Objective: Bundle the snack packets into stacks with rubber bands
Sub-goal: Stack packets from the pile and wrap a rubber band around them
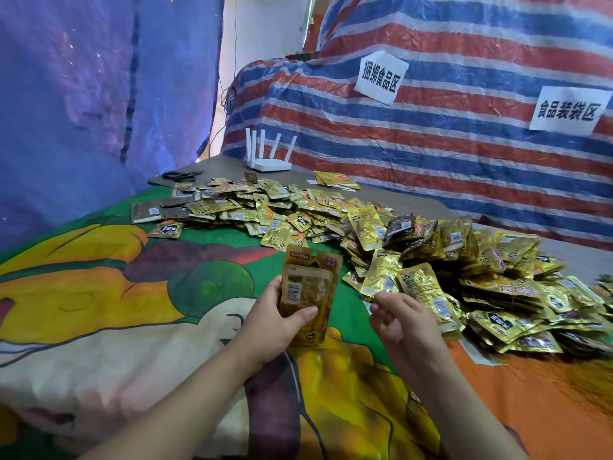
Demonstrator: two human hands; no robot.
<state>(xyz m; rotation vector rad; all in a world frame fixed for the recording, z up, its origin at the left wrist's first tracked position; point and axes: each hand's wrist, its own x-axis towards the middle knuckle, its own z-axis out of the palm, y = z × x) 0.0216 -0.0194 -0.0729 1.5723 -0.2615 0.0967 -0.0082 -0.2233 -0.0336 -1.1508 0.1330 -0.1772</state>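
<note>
Head view: left hand (277, 318) grips upright packet stack (308, 293), long axis vertical; right hand (403, 318), fingers loose & empty, nearer gold packet pile (481, 277) at right.

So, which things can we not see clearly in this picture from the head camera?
- Stack in the left hand: the packet count is hidden, only the front packet shows.
- Right hand: fingers curl away, so a rubber band there cannot be told.
- Big packet pile: cut off by the right edge.
- Dark loops at the far table corner: too small to identify.

White router (268, 162); black scissors (180, 175)
</note>
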